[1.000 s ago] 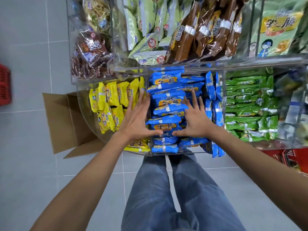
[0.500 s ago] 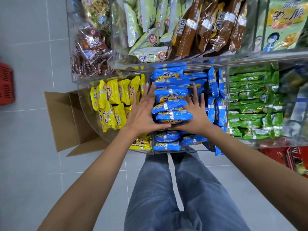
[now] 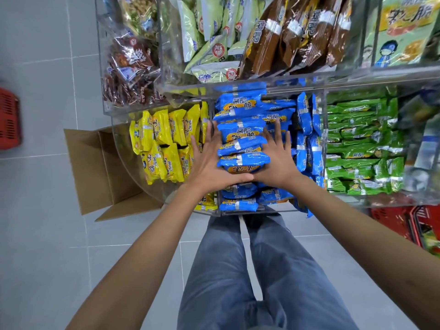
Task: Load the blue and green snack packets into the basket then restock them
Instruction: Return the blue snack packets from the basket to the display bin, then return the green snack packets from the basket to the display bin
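Observation:
A stack of blue snack packets (image 3: pixel 242 144) fills the middle compartment of a clear acrylic bin (image 3: pixel 240 213). My left hand (image 3: pixel 209 163) presses flat against the stack's left side with straight fingers. On the stack's right side my right hand (image 3: pixel 276 163) presses in the same way. The two thumbs meet under the nearest packet of the squeezed row. Green snack packets (image 3: pixel 357 148) lie piled in the compartment to the right. A red basket (image 3: pixel 390 220) stands on the floor at the lower right, partly hidden by the bin.
Yellow packets (image 3: pixel 164 144) fill the left compartment. An open cardboard box (image 3: pixel 95 167) sits on the grey floor to the left. Another red basket (image 3: pixel 8 120) is at the far left edge. Upper bins hold brown and pale green bags.
Both hands have closed in on the blue stack from its sides, bunching the packets together. The thumbs now touch beneath the front packet.

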The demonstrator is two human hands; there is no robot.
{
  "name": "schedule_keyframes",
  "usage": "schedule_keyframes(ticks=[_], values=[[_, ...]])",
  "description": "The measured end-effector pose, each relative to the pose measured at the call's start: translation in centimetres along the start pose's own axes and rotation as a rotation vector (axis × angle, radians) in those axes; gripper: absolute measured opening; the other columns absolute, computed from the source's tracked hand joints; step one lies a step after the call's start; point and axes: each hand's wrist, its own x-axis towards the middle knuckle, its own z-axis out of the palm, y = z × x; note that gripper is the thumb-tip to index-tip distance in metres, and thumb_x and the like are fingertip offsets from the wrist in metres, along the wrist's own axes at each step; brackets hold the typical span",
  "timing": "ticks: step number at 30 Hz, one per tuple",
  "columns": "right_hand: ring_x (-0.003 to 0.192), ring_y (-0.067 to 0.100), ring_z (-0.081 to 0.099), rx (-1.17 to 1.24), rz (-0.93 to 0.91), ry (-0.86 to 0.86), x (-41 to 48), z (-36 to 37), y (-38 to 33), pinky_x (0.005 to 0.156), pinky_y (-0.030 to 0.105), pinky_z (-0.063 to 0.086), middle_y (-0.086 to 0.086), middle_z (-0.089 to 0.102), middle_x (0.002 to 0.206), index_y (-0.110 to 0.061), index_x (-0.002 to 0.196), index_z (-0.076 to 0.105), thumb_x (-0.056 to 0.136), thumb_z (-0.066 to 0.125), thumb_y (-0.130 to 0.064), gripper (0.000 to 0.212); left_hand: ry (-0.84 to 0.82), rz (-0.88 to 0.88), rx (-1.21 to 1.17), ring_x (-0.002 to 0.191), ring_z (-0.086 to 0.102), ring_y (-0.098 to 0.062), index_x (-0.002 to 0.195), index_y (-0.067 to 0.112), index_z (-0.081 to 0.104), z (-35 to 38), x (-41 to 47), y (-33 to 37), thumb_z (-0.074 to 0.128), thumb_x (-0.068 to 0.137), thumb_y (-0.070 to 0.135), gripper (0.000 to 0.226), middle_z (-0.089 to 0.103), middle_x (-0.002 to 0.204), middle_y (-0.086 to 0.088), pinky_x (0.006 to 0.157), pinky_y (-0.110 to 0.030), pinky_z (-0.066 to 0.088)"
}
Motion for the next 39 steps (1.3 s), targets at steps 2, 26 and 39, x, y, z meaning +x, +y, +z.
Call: schedule_keyframes(ticks=[2,26,39], values=[[0.14,0.032,-0.027,-0.016,-0.005,-0.015,-0.1,-0.1,0.2,0.109,0.051,-0.019,0.005,-0.006,0.158,-0.02,0.151,0.004,0.062,0.063,-0.073,0.119,0.014,0.016,-0.001,0.138,-0.029,-0.004,0.152,0.018,-0.002,-0.3,-0.2,-0.3,0.067,0.058,0.074,0.13,-0.009,0.16,-0.002,0.106,-0.039,-0.031],[0.097,0.022,0.065,0.587,0.184,0.186,-15.5,-0.6,-3.1,0.09,0.037,0.049,0.008,0.069,0.107,-0.01,0.121,0.058,0.088,0.063,-0.024,0.036,0.074,-0.326,-0.368,0.125,0.05,-0.021,0.139,0.014,0.044,-1.8,-14.0,2.6,0.054,0.094,0.033,0.05,0.051,0.139,-0.005,0.099,-0.029,0.038],[0.097,0.021,0.064,0.967,0.612,0.425,-23.1,4.7,-5.5,0.096,0.032,0.046,0.009,0.068,0.107,-0.007,0.116,0.061,0.088,0.061,-0.015,0.029,-0.202,-0.27,-0.335,0.101,0.061,-0.024,0.119,0.013,0.059,-0.5,-17.5,0.5,0.059,0.092,0.023,0.029,0.066,0.112,-0.009,0.096,-0.034,0.044]])
